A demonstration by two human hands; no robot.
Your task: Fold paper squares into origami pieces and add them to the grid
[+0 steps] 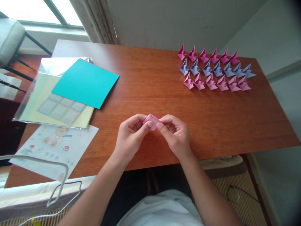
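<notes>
Well, here it was, nearest first.
Left hand (130, 133): it hovered over the table's (150, 81) near edge, thumb and forefinger pinching the left end of the pink folded paper (152, 121), the other fingers curled in behind.
Right hand (176, 133): right beside the left over that same near edge, its thumb and forefinger pinched the paper's right end, the rest tucked under.
Pink folded paper: it was held between both hands, just above the table near the middle of its front edge; whether it touched the wood could not be told.
Bear sheet (56, 147): it lay flat at the table's near left corner.
Clear sleeve (30, 103): it sat on the table's left side, a pale yellow sheet inside.
Teal sheet (86, 82): it lay on top of the sleeve, one corner reaching toward the table's middle.
Near pink row (216, 83): six folded figures stood at the table's far right.
Blue row (217, 69): seven stood just behind them.
Far pink row (208, 56): six stood closest to the table's back edge.
Chair (9, 37): it stood beyond the table's far left corner.
</notes>
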